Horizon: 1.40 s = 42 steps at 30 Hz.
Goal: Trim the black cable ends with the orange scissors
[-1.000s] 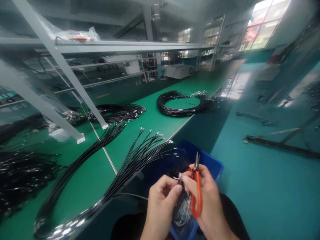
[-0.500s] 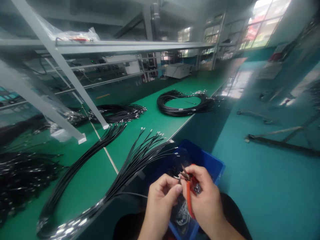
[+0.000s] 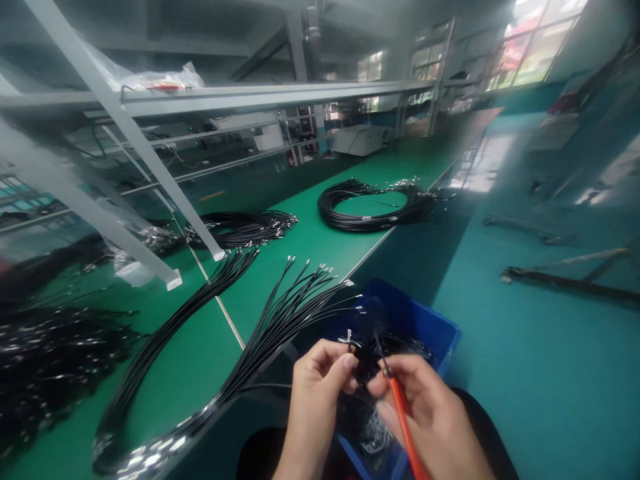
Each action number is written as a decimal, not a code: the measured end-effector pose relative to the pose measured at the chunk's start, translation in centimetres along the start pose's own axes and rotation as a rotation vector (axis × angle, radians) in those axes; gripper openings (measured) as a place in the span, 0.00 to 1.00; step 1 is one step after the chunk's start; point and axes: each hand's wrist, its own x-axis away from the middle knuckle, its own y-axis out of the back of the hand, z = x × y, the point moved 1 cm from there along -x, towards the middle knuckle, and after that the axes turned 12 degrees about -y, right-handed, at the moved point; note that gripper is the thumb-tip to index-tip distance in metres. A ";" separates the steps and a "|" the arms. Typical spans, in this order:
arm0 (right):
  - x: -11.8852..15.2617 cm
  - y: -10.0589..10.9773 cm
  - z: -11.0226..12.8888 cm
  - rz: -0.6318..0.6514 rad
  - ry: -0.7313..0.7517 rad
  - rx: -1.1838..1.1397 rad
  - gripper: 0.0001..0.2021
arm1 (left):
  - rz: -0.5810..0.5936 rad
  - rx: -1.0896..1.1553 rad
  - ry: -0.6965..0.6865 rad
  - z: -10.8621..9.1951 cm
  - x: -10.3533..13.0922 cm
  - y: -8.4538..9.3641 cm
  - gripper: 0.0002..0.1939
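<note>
My left hand (image 3: 320, 383) pinches a black cable close to its end, and a bright metal tip (image 3: 349, 335) sticks up above the fingers. In my right hand (image 3: 433, 407) are red-handled snips (image 3: 403, 417), their dark blades pointing up and away, apart from the cable. Below both hands is a blue bin (image 3: 447, 337) with dark scraps and clear plastic inside. A long bundle of black cables (image 3: 273, 333) with metal ends curves over the green bench (image 3: 170, 363) to the left of my hands.
More coiled black cables (image 3: 367, 223) lie further along the bench, with another bundle (image 3: 250, 227) behind the near one. A heap of black cables (image 3: 50, 363) is at far left. White rack posts (image 3: 145, 167) stand on the bench under a shelf (image 3: 280, 97).
The snips have moved right and away from the cable end, and their blades have turned. The left hand keeps its pinch, with the metal tip now showing above it.
</note>
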 end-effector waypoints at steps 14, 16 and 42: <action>-0.6 -0.8 -0.6 0.340 -0.340 -0.310 0.19 | -0.001 -0.046 -0.035 0.5 0.2 -0.6 0.04; -0.6 -0.8 -0.2 0.321 -0.357 -0.285 0.19 | -0.018 -0.068 -0.024 0.5 0.3 -0.8 0.04; -1.2 0.6 -1.7 0.504 -0.373 -0.290 0.17 | -0.016 -0.133 -0.076 1.0 0.0 -1.1 0.05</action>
